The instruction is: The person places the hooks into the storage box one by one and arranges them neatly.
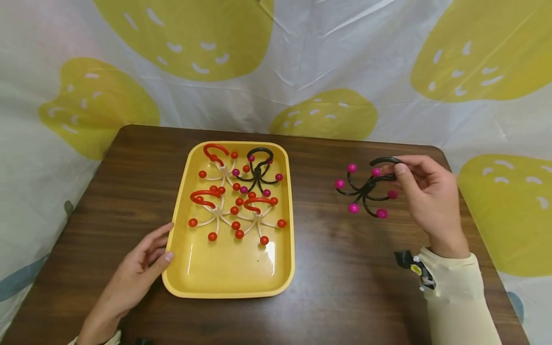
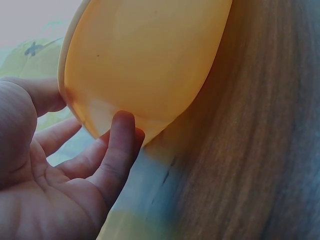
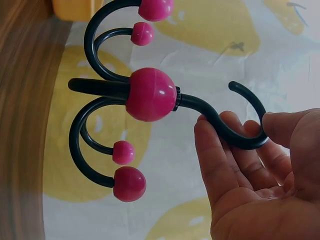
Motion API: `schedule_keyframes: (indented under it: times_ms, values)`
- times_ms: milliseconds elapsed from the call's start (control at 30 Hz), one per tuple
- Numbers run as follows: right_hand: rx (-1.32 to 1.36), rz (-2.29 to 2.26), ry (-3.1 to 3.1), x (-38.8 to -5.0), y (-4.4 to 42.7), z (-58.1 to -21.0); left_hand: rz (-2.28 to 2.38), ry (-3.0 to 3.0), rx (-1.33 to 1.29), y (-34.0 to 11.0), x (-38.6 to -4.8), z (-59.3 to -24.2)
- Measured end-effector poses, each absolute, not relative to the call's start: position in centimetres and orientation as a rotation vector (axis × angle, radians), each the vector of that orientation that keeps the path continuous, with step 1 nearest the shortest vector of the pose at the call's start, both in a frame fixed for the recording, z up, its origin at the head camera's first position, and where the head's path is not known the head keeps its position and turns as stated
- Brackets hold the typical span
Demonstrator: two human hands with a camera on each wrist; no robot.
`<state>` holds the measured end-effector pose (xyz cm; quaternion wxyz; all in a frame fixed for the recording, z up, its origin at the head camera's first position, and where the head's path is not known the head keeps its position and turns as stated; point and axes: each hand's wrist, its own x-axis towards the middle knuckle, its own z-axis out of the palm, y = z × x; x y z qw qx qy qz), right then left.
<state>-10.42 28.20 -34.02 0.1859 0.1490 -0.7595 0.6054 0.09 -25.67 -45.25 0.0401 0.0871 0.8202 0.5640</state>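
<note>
My right hand (image 1: 433, 201) grips the curved hook end of a black hanger hook (image 1: 368, 187) with several arms tipped in pink balls, held at the right of the table. In the right wrist view, the thumb and fingers lie on the black hook (image 3: 225, 134). My left hand (image 1: 131, 275) touches the left side of a yellow tray (image 1: 228, 275) with fingers and thumb fairly straight. Inside the tray's far half lie a black hanger hook (image 1: 257, 173) with purple-pink balls and three white hanger hooks (image 1: 216, 209) with red hooks and red balls.
The dark brown wooden table (image 1: 336, 287) carries the tray left of its middle. A white curtain (image 1: 207, 105) with yellow lemon-like prints hangs behind and around the table's edges. Another stretch of tabletop (image 2: 250, 150) shows beside the tray in the left wrist view.
</note>
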Motion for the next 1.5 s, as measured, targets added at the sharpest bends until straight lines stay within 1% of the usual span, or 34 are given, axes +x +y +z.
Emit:
schedule_keyframes:
  times_ms: [433, 767, 1000, 1500]
  values:
    - [0.504, 1.692, -2.120, -9.3, 24.5, -32.2, 1.701, 2.530, 0.256, -25.5, 0.1, -45.2]
    - [0.585, 1.677, -2.146, -8.5, 22.3, -31.8, 1.717, 2.517, 0.268, -25.5, 0.0, -45.2]
    - [0.618, 1.576, -2.211, -7.6, 21.1, -31.6, 1.745, 2.506, 0.282, -25.2, 0.1, -45.2]
    - [0.853, 1.593, -2.275, -7.2, 16.7, -31.4, 1.732, 2.513, 0.256, -25.4, 0.2, -45.1]
